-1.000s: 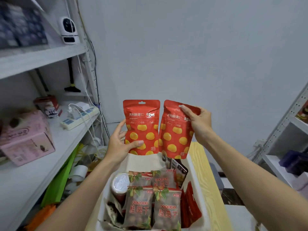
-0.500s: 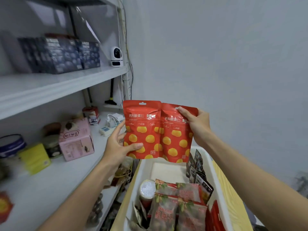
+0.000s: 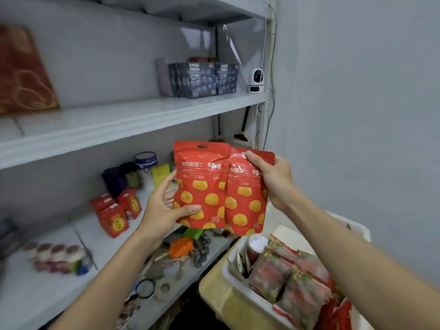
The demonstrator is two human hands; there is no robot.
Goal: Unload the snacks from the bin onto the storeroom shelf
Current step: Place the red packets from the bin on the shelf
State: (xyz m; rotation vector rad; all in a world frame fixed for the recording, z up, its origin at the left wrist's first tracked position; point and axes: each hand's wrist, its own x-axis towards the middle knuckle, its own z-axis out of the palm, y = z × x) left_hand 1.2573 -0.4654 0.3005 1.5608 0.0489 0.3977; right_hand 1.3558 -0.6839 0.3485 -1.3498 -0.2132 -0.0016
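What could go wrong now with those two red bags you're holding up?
The right hand pinches the right red bag only at its top corner, so it might slip and drop toward the white bin. The left red bag, held by the left hand, overlaps it, so pulling one could tug the other. Small red packs stand on the shelf; pushing the bags in carelessly could knock them over.
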